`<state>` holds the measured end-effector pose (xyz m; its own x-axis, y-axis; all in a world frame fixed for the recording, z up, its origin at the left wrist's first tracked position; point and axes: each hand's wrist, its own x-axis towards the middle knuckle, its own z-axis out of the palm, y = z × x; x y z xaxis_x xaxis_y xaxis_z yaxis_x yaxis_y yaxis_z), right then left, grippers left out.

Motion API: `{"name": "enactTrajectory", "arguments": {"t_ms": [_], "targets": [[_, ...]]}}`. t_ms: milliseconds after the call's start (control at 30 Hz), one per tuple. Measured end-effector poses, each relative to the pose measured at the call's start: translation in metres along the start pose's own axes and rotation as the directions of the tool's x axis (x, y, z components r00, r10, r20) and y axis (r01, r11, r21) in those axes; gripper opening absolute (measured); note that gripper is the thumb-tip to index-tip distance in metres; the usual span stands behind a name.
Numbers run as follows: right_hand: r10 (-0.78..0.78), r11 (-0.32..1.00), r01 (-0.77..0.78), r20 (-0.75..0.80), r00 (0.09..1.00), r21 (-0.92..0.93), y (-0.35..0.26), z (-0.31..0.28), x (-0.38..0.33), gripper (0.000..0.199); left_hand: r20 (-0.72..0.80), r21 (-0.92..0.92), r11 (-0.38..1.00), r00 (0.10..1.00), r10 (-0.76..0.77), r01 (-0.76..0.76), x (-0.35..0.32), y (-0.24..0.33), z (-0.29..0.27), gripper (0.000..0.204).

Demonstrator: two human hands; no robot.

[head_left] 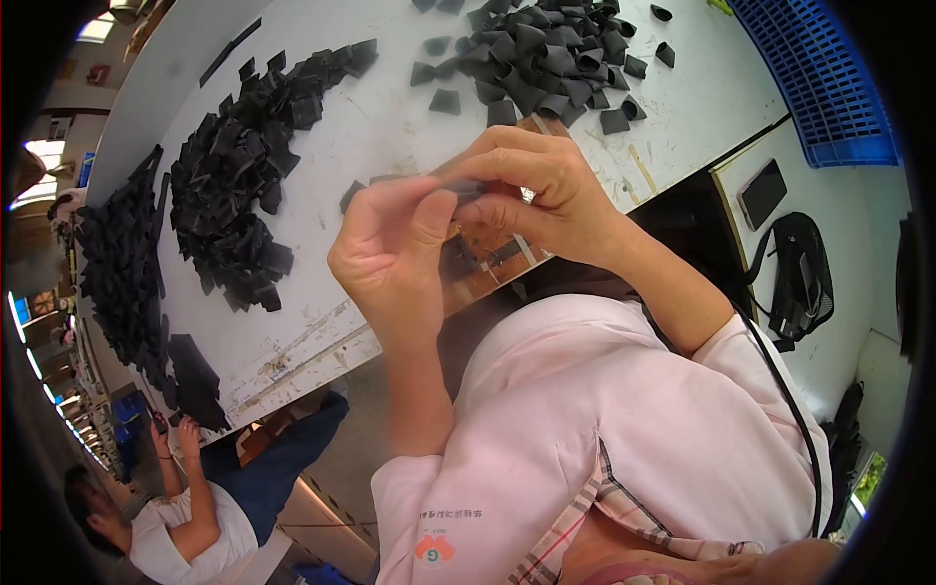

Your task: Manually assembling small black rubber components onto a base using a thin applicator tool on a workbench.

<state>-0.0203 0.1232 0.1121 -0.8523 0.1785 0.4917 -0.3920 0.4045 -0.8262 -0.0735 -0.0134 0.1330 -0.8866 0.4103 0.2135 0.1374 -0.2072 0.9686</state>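
Pinching dark pc. (470, 189) in nearly closed R fingers (511, 166), w/ L fingers (398, 200) half-curled alongside (hold unclear), over counter (375, 117) edge, w/ curled pcs. (546, 58) prob. done, flat pcs. (229, 161) prob. left.

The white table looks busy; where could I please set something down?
The table is mostly bare between its middle dark pile and the left hand, and between the curled-piece heap and blue basket; the leftmost pile crowds its edge.
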Motion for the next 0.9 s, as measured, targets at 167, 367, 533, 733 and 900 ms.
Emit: {"name": "enactTrajectory", "arguments": {"t_ms": [167,367,533,733,900], "targets": [[-0.112,0.968,0.109,-0.004,0.994,-0.227,-0.008,0.002,0.009,0.017,-0.134,-0.011,0.997,0.988,0.078,-0.080,0.000,-0.010,-0.010,0.016],[-0.154,0.977,0.150,-0.017,0.988,-0.150,0.011,0.009,0.001,0.013,-0.120,0.093,0.988,0.984,0.131,-0.120,-0.008,-0.019,-0.010,0.019],[-0.034,0.998,0.034,-0.002,0.999,-0.054,0.012,0.010,-0.002,0.012,-0.095,0.067,0.979,0.976,0.196,-0.190,-0.007,-0.024,-0.009,0.017],[-0.173,0.947,0.184,0.064,0.983,-0.262,-0.008,0.002,0.012,0.011,-0.164,-0.138,0.941,0.944,0.286,-0.309,-0.009,-0.038,-0.012,0.015],[-0.244,0.951,0.220,-0.088,0.966,-0.219,0.015,0.016,-0.003,0.011,-0.065,0.053,0.947,0.945,0.320,-0.316,-0.012,-0.041,-0.010,0.014]]}}
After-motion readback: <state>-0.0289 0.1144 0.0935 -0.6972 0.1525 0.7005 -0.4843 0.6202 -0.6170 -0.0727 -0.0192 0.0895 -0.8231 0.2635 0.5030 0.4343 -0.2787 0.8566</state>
